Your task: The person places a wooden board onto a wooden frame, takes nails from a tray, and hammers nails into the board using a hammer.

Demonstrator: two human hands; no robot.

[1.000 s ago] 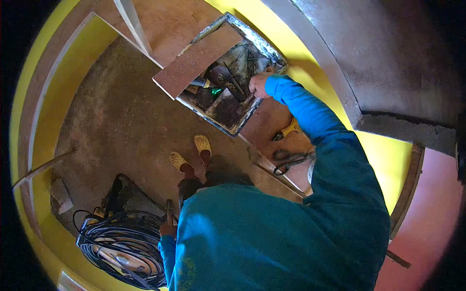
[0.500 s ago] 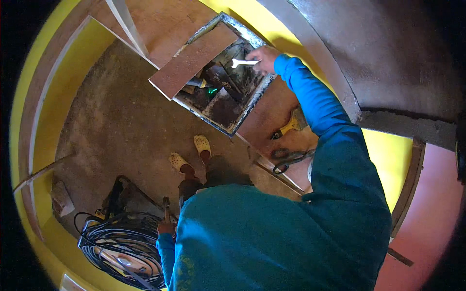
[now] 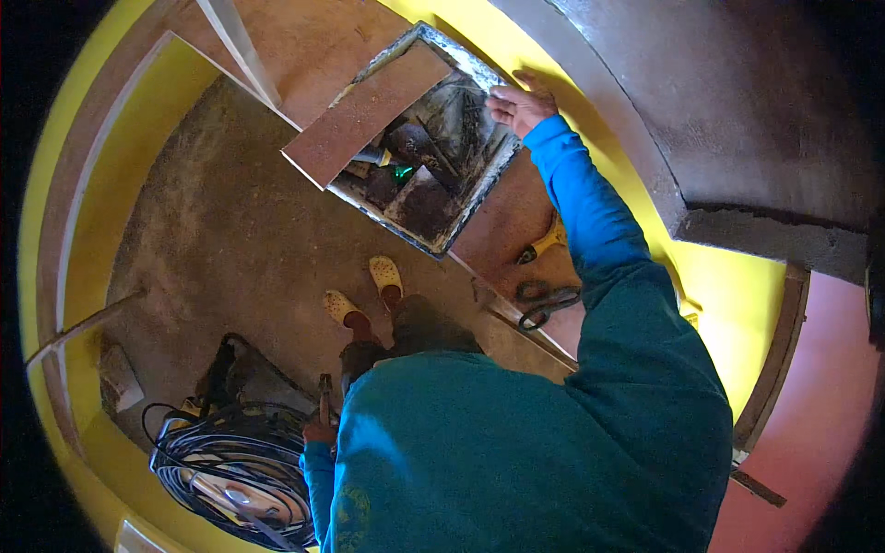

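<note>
My right hand [image 3: 524, 103] is at the right rim of an old box [image 3: 479, 198] with worn, whitish edges. Its fingers are apart and nothing shows in them. Inside the box lie dusty dark flat pieces [image 3: 426, 205], a green shiny item [image 3: 402, 172] and a tool with a pale grip [image 3: 372, 156], partly covered. A brown board [image 3: 369, 115] lies across the box's left part. Low at my left side, my left hand [image 3: 318, 431] is closed around a slim tool, apparently pliers [image 3: 324, 392], its dark tip pointing away from me.
Right of the box, on the brown ledge [image 3: 498, 235], lie dark-handled scissors [image 3: 546, 306] and a yellow-handled tool [image 3: 544, 241], partly behind my sleeve. A coil of black cable [image 3: 230, 475] sits at the lower left. A grey slab edge [image 3: 774, 235] juts out at right.
The white open-ended wrench that my right hand held over the box no longer shows. That hand has shifted slightly right and its fingers have spread. My left hand has barely moved.
</note>
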